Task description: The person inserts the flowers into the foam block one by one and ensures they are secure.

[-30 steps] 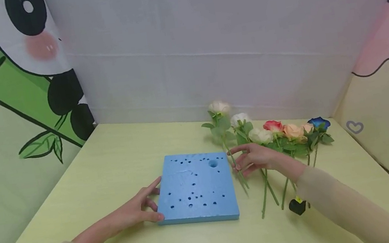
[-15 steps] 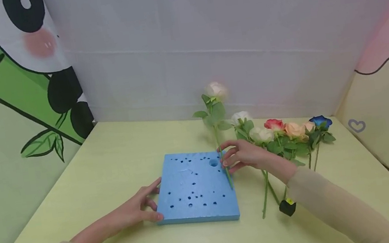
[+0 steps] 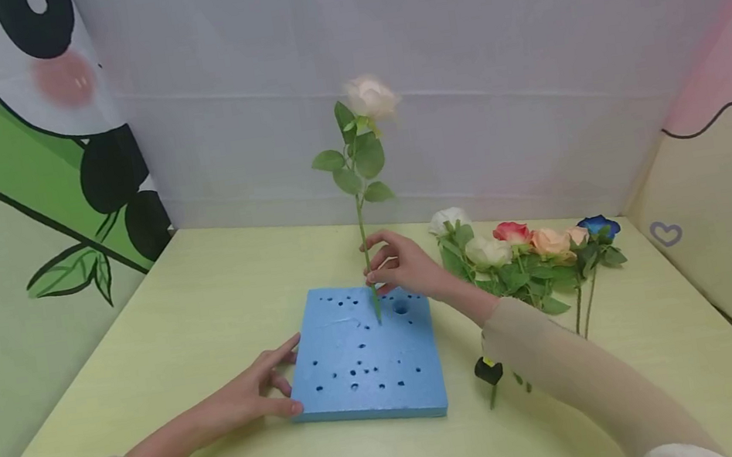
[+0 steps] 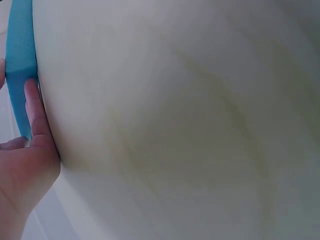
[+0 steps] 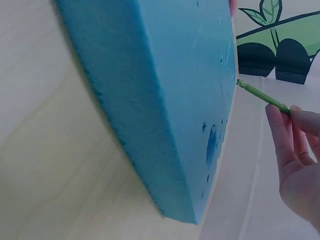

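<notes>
Your right hand (image 3: 402, 262) pinches the pale pink, green-leaved rose (image 3: 368, 156) by its thin stem (image 5: 262, 96) — upright, lower end just above the flat, perforated blue foam board (image 3: 383, 349). Your left hand (image 3: 256, 394), fingers loosely spread, touches that board's left edge — white, red, peach and blue roses (image 3: 517, 279) lie to the right on the pale yellow table (image 3: 239, 277)

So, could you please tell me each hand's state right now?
Left hand: open, touching the blue block.
Right hand: closed, pinching the pale rose by its stem.

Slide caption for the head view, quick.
Right hand holds a pale rose upright over a holed blue foam board; left hand touches the board's edge.
</notes>
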Demonstrator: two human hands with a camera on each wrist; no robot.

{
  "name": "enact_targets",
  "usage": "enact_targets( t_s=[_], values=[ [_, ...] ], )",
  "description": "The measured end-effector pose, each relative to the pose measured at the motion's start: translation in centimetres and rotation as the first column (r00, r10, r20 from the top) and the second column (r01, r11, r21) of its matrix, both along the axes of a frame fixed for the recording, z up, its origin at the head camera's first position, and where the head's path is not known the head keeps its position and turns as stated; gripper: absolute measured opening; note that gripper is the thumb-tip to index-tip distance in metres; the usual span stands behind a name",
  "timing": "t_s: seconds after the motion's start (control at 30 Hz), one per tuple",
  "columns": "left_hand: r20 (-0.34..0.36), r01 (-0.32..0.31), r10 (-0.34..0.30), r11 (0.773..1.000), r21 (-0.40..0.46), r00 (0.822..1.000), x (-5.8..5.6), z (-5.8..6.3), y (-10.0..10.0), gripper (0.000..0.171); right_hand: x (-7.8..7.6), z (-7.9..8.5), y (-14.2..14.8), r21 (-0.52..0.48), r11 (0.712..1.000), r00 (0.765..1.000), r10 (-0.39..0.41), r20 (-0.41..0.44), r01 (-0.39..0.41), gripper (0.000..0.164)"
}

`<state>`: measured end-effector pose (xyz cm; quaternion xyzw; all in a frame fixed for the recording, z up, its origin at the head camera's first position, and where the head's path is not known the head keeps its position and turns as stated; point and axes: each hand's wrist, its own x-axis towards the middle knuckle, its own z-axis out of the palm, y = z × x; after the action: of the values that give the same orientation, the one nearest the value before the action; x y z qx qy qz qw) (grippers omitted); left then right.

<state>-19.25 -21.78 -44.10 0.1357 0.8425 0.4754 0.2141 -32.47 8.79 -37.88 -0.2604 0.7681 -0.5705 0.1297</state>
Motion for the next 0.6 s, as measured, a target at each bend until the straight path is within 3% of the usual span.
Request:
enact_targets(
  t_s=[0.27, 0.6],
  values=[
    [-0.006, -0.002, 0.002, 0.999, 0.038, 1.0, 0.3, 0.0, 0.1, 0.096, -0.9, -0.1, -3.0, 0.009, 1.0, 0.989, -0.009, -0.148, 0.01, 0.029],
    [-0.011, -0.006, 0.006, 0.999, 0.038, 1.0, 0.2, -0.2, 0.3, 0.094, -2.1, -0.6, -5.1, -0.034, 0.998, 0.966, -0.06, -0.252, 0.053, 0.029]
  ],
)
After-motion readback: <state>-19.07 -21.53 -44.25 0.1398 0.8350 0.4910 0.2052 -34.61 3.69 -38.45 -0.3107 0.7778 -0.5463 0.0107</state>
